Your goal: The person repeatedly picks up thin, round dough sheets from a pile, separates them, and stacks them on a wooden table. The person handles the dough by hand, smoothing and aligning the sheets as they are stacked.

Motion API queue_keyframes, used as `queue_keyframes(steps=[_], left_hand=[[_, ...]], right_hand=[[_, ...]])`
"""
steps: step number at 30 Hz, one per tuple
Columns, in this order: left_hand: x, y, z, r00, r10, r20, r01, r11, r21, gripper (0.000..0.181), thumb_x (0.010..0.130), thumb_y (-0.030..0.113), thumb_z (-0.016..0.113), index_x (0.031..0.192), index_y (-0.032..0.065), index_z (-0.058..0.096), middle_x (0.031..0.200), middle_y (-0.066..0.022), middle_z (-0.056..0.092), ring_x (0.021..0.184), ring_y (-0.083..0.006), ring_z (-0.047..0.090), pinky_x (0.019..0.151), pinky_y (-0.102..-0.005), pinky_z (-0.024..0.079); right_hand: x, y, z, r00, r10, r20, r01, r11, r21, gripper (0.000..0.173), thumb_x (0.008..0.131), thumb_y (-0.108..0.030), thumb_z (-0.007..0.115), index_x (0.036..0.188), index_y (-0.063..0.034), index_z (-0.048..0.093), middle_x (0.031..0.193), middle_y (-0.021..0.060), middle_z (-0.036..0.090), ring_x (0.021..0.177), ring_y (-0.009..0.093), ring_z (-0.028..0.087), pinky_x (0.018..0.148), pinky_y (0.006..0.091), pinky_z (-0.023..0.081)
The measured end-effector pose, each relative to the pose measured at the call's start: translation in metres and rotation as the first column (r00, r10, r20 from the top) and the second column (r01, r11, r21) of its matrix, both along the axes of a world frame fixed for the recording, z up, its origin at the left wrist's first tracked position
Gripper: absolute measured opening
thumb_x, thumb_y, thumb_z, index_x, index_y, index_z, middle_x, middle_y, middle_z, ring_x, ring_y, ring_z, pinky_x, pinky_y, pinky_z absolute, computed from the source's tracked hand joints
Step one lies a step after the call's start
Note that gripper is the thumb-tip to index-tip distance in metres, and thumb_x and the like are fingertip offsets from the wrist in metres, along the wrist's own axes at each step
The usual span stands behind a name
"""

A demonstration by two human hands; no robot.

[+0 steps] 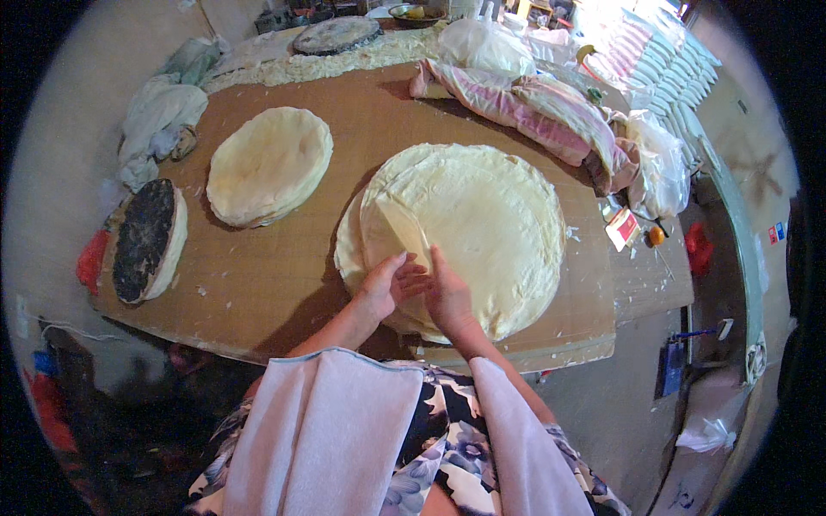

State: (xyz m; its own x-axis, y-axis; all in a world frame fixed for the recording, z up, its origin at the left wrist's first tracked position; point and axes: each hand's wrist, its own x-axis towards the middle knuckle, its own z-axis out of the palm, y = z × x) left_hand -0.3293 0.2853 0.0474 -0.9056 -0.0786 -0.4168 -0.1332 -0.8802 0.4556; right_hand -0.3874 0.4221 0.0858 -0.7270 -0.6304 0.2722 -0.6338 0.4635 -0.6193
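A wide stack of thin round flatbread sheets [497, 219] lies on the table before me. Part of the top sheet stands up as a narrow folded flap [405, 226]. My right hand [450, 297] pinches the near end of this flap, thumb along its side. Close beside it, my left hand [382, 284] has its thumb raised and its fingers reaching under or against the flap; whether they grip it is unclear. Another layer's edge [350, 242] juts out at the stack's left side.
A smaller flatbread stack [271, 164] is at the left, near a round pad with a blackened top [143, 242]. A bundled pink cloth [535, 116] and a plastic bag [658, 164] line the right. Another dark round pad [337, 34] lies at the back. The brown tabletop [239, 271] bears scattered crumbs.
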Motion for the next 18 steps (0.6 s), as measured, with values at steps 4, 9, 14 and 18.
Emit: queue_keyframes(steps=[4, 9, 14, 18], left_hand=[[-0.004, -0.002, -0.021, 0.985, 0.06, 0.16, -0.036, 0.988, -0.148, 0.028, 0.085, 0.03, 0.049, 0.104, 0.0091, 0.05, 0.097, -0.0111, 0.058, 0.086, -0.0271, 0.058, 0.072, -0.0402, 0.047], [0.003, -0.01, -0.031, 0.985, 0.075, 0.153, -0.046, 0.982, -0.185, 0.025, 0.085, 0.028, 0.051, 0.102, 0.0107, 0.048, 0.096, -0.0105, 0.058, 0.084, -0.028, 0.059, 0.069, -0.0395, 0.047], [-0.016, 0.006, -0.026, 0.996, -0.013, 0.086, 0.026, 0.989, -0.145, 0.028, 0.085, 0.024, 0.051, 0.108, 0.0094, 0.045, 0.093, -0.0094, 0.058, 0.082, -0.0259, 0.06, 0.064, -0.0342, 0.047], [0.017, -0.027, -0.033, 0.952, 0.187, 0.24, -0.099, 0.936, -0.337, 0.027, 0.083, 0.017, 0.051, 0.108, 0.0075, 0.047, 0.092, -0.0071, 0.058, 0.079, -0.0201, 0.059, 0.059, -0.0274, 0.046]], right_hand=[[-0.072, 0.03, -0.009, 0.641, 0.258, 0.723, 0.218, 0.842, -0.493, 0.057, 0.066, 0.011, 0.054, 0.12, -0.0002, 0.039, 0.069, 0.0101, 0.055, 0.059, 0.021, 0.056, 0.05, 0.0321, 0.048], [-0.199, 0.099, 0.067, 0.743, 0.285, 0.606, 0.141, 0.819, -0.557, 0.024, 0.066, 0.0, 0.055, 0.089, -0.0019, 0.05, 0.065, 0.0116, 0.058, 0.054, 0.022, 0.058, 0.049, 0.0336, 0.05], [-0.373, 0.268, 0.201, 0.954, 0.276, 0.119, -0.17, 0.822, -0.544, 0.043, 0.072, -0.048, 0.063, 0.086, -0.0089, 0.054, 0.061, 0.0023, 0.051, 0.045, 0.015, 0.048, 0.042, 0.0288, 0.043], [-0.319, 0.164, 0.273, 0.938, -0.061, 0.343, 0.237, 0.833, -0.5, 0.025, 0.08, -0.03, 0.057, 0.095, -0.0092, 0.056, 0.054, -0.0019, 0.046, 0.04, 0.01, 0.042, 0.036, 0.0234, 0.036]])
